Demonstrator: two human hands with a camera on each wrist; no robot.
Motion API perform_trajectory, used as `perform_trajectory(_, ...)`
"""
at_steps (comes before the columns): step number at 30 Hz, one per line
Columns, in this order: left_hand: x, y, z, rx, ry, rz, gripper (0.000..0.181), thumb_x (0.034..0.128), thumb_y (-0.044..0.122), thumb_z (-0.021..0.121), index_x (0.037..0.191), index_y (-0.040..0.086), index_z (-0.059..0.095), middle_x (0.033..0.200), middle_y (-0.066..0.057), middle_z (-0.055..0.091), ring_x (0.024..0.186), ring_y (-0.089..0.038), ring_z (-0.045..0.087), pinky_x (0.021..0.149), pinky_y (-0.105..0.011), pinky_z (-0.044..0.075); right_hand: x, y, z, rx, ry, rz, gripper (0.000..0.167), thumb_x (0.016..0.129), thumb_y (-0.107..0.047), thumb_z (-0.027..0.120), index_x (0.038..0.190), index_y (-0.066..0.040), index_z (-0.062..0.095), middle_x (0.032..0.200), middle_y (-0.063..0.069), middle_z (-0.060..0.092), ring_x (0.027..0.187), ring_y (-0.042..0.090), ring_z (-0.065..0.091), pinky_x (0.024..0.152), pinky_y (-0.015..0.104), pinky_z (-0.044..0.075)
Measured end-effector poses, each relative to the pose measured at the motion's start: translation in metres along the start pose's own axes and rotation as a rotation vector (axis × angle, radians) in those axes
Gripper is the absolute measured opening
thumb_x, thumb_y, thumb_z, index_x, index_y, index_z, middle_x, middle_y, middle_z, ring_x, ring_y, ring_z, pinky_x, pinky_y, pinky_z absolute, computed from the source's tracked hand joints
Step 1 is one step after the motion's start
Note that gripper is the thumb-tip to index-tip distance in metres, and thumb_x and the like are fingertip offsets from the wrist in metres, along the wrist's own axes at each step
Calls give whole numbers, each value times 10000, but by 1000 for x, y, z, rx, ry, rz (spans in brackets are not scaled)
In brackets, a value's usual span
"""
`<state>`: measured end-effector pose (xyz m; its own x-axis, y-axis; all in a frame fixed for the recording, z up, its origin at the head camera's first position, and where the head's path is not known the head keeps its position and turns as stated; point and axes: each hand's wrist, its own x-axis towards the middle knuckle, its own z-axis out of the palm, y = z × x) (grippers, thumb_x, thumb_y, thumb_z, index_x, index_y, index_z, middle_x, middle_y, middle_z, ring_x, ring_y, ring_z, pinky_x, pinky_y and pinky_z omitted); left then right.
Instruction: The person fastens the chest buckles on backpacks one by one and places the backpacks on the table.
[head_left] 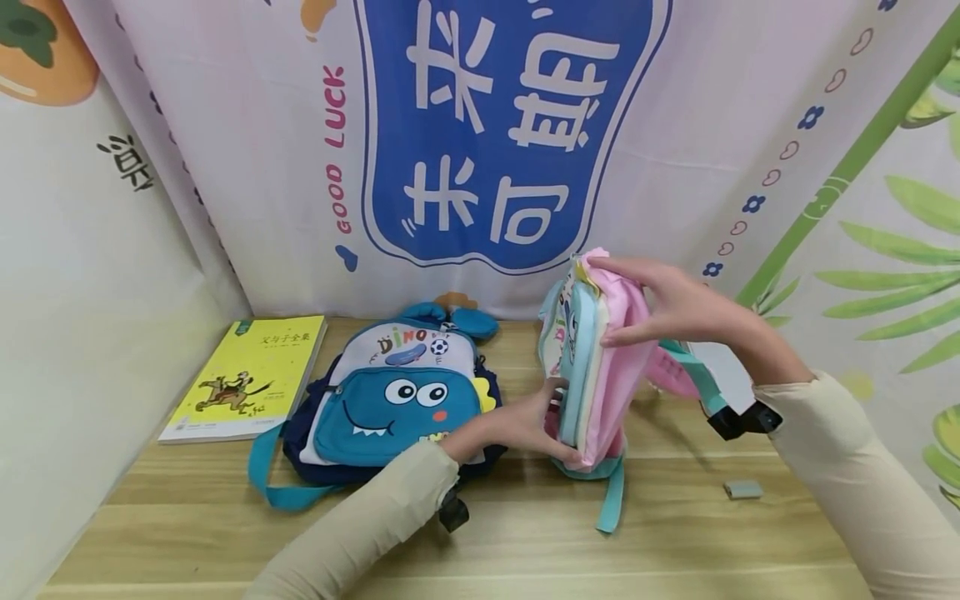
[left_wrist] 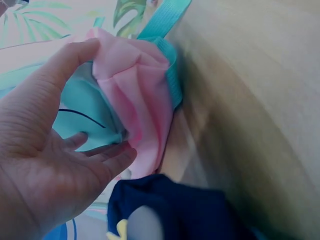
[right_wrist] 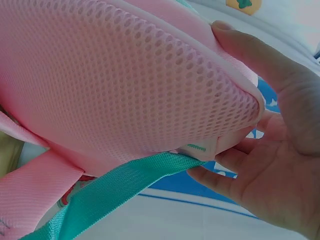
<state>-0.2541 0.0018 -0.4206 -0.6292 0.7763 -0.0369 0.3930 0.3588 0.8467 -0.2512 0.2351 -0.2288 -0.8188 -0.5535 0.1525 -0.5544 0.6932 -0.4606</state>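
A pink and light-blue backpack (head_left: 611, 367) stands on edge, tilted, right of centre in the head view. My left hand (head_left: 528, 425) grips its lower front corner; in the left wrist view that hand (left_wrist: 55, 145) has its thumb on the pink side (left_wrist: 135, 90) and its fingers round the light-blue front. My right hand (head_left: 675, 304) holds the upper end. In the right wrist view the right hand (right_wrist: 280, 135) pinches the bag's end beside the pink mesh back (right_wrist: 135, 85), with a teal strap (right_wrist: 125, 180) below it.
A dark-blue dinosaur backpack (head_left: 397, 400) lies left of my left hand, its teal strap (head_left: 262, 475) looped out on the wooden table (head_left: 525, 542). Further left is a yellow book (head_left: 247, 379). A small grey object (head_left: 742, 489) lies at the right. A printed curtain (head_left: 285, 167) hangs behind.
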Motion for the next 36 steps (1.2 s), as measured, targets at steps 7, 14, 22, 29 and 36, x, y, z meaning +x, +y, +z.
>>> perform_trajectory(7, -8, 6, -20, 2, -38, -7, 1000, 863, 264, 791, 1595, 83, 134, 1555, -148, 370, 1403, -306, 438, 1131, -429, 450, 10, -6, 6, -27, -12, -36, 973, 768, -288, 906, 1582, -176, 384, 1517, 147, 501, 1258, 308, 554, 956, 512, 548)
perform_trajectory(14, -17, 23, -53, -25, 29, 34, 959, 891, 234, 771, 1595, 84, 136, 1606, -175, 297, 1443, -385, 398, 1144, -501, 428, 16, -11, 9, -17, -42, -49, 994, 789, -295, 888, 1604, -180, 331, 1550, 164, 452, 1315, 340, 503, 991, 563, 527)
perform_trajectory(22, -23, 65, -91, -76, 285, 90, 931, 914, 243, 747, 1605, 154, 130, 1585, -153, 334, 1446, -352, 413, 1148, -499, 426, 24, -17, 16, 2, -50, -66, 1076, 767, -324, 903, 1621, -146, 274, 1603, 159, 394, 1416, 357, 442, 1084, 593, 452)
perform_trajectory(29, -15, 91, -105, -9, 424, 130, 929, 874, 307, 787, 1593, 190, 210, 1614, -141, 224, 1475, -355, 353, 1099, -485, 477, 29, -24, 21, 30, -56, -81, 1113, 774, -316, 896, 1636, -150, 212, 1587, 168, 398, 1396, 344, 455, 1094, 583, 447)
perform_trajectory(36, -12, 104, -112, 85, 418, 91, 937, 819, 339, 821, 1577, 170, 297, 1604, -139, 226, 1424, -325, 347, 1033, -472, 519, 29, -25, 25, 77, -44, -77, 1138, 785, -296, 890, 1646, -174, 157, 1617, 147, 349, 1415, 318, 434, 1118, 563, 432)
